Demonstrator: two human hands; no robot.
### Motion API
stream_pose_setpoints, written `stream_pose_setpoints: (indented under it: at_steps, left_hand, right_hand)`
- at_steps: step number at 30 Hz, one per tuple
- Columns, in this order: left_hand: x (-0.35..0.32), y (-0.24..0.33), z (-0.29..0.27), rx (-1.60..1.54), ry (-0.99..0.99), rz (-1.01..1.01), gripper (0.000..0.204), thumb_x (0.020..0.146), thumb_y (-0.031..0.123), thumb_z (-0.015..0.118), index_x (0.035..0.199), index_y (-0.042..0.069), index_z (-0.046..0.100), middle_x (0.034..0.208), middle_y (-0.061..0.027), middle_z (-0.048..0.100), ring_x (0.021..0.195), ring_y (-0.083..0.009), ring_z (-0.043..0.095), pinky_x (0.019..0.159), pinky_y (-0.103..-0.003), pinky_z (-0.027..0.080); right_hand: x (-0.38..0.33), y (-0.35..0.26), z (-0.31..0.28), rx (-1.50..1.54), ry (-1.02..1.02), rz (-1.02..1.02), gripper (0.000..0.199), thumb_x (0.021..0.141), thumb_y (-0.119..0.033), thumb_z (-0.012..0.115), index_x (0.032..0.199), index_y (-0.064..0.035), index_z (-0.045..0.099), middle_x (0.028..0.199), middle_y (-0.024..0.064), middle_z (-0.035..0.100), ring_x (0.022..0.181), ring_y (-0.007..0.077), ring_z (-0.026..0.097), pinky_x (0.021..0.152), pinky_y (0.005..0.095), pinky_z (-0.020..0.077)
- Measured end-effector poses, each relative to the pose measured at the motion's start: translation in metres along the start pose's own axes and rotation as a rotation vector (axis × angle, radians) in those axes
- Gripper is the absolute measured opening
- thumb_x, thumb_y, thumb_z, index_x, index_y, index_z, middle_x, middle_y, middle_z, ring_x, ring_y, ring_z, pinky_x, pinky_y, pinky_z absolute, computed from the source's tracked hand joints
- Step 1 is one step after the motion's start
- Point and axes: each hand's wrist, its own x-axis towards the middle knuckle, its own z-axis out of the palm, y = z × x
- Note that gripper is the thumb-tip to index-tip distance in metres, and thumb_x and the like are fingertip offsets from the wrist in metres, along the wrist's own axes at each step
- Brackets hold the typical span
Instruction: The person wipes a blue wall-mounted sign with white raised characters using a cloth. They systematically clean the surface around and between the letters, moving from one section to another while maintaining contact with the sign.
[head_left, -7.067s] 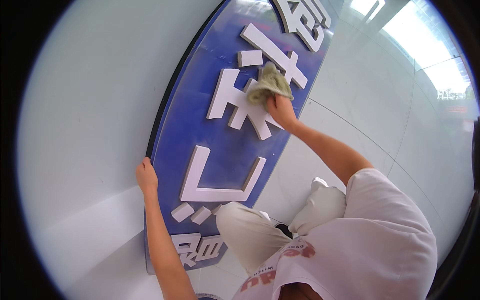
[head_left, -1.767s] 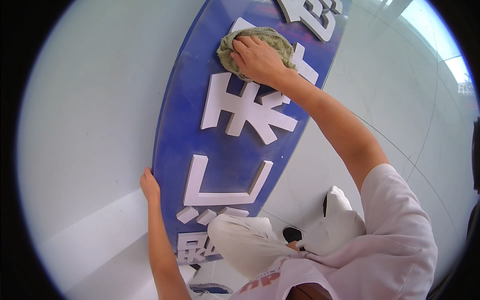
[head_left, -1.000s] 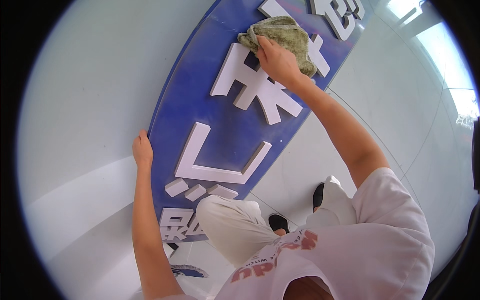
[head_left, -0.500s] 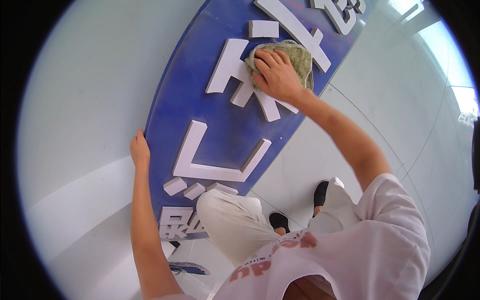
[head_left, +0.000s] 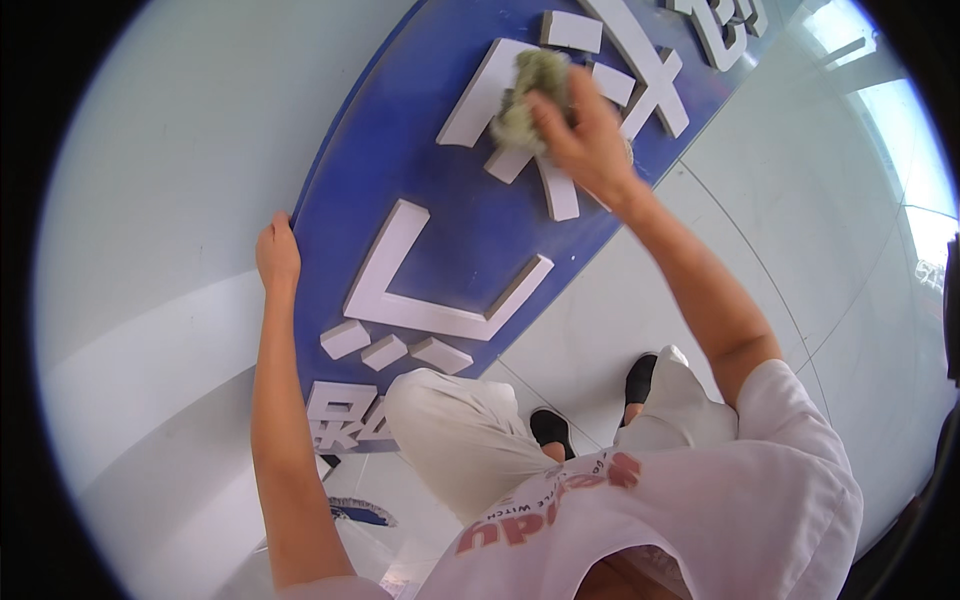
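Observation:
A blue signboard (head_left: 440, 230) with raised white characters slants across the middle. My right hand (head_left: 592, 145) is closed on a crumpled greenish cloth (head_left: 540, 78) and presses it against one of the upper white characters (head_left: 485, 95). Motion smears the cloth and the fingers a little. At the board's left edge, my left hand (head_left: 279, 252) is closed on the rim; some of its fingers are hidden. Below the cloth lies a large angular white stroke (head_left: 385, 265), with small white blocks (head_left: 383, 352) under it.
A pale smooth wall or panel (head_left: 190, 170) runs along the left. Light floor tiles (head_left: 720, 290) stretch out on the right. My bent knee (head_left: 440, 410) is close to the board's lower end. A blue, fringed object (head_left: 362, 513) lies at lower left.
My right hand has bunched the cloth, which was spread flatter, and shifted it left across the character. The board appears slightly higher in view. My left hand stays on the rim.

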Motion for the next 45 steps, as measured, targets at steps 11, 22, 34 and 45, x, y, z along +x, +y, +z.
stream_pose_setpoints:
  at_steps: [11,22,34,45]
  left_hand:
    - [0.003,-0.001,0.007,-0.028,0.008,-0.030,0.059,0.093,0.044,0.036,0.087,-0.007,0.066,0.088,-0.0226,0.067,0.083,-0.0349,0.062,0.079,-0.043,0.046]
    - [0.003,-0.003,0.008,-0.043,0.050,0.008,0.061,0.094,0.045,0.036,0.086,-0.009,0.063,0.085,-0.0223,0.066,0.081,-0.0350,0.061,0.079,-0.043,0.045]
    - [0.010,-0.012,0.005,-0.101,0.020,0.003,0.061,0.095,0.043,0.038,0.092,-0.011,0.064,0.090,-0.0221,0.067,0.083,-0.0322,0.061,0.081,-0.042,0.045]
    - [-0.008,0.004,0.001,-0.171,0.053,0.010,0.048,0.094,0.039,0.039,0.071,-0.002,0.046,0.068,-0.0089,0.048,0.066,-0.0206,0.044,0.067,-0.038,0.040]
  right_hand:
    - [-0.059,0.034,0.077,-0.867,0.020,-0.379,0.032,0.086,-0.015,0.055,0.114,-0.0009,0.063,0.143,0.0161,0.044,0.142,0.0326,0.032,0.116,0.0516,0.0231]
    - [-0.202,0.082,0.071,-0.325,-0.569,-0.307,0.053,0.082,-0.005,0.058,0.135,-0.0057,0.053,0.137,0.0114,0.052,0.114,0.0304,0.058,0.079,0.0394,0.0563]
    - [-0.092,0.062,0.015,-0.600,-0.138,-0.319,0.057,0.092,-0.031,0.063,0.140,-0.0049,0.044,0.138,0.0147,0.051,0.133,0.0342,0.042,0.114,0.0482,0.0270]
    - [-0.126,0.074,0.049,-0.594,-0.263,-0.237,0.060,0.094,-0.033,0.060,0.140,0.0009,0.040,0.142,0.0195,0.045,0.136,0.0337,0.040,0.117,0.0489,0.0232]
